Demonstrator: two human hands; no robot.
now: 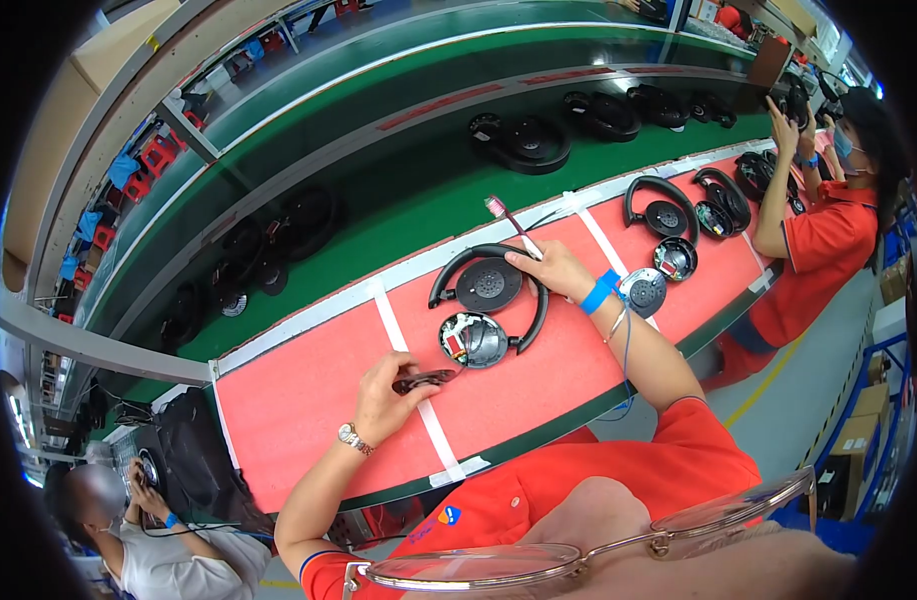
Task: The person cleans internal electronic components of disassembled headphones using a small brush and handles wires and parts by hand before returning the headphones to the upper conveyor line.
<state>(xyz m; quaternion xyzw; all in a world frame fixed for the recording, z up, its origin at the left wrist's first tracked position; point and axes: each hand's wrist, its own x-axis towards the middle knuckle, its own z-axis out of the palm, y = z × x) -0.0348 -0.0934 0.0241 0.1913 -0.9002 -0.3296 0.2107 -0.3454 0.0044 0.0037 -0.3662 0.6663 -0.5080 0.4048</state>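
Headphones point(541, 318) lie on the pink mat point(309, 400) in front of the person, headband curving towards the far edge, an arrangement that leaves the opened ear cup point(475, 340) facing up within reach of both hands. At the left, the left hand point(384, 395) is nearly closed, pinching a dark disc point(425, 381) by its rim between thumb and fingers, just beside that cup; a thin wire seems to join the two, though it is too fine to be sure, and would explain so short a gap. Further right, the right hand point(557, 268) is closed around the handle of a toothbrush point(514, 228), bristles pointing away, probably to keep them off the parts. Beyond the blue wrist strap point(601, 292), a grey round plate point(644, 291) lies near another opened headset point(676, 258).
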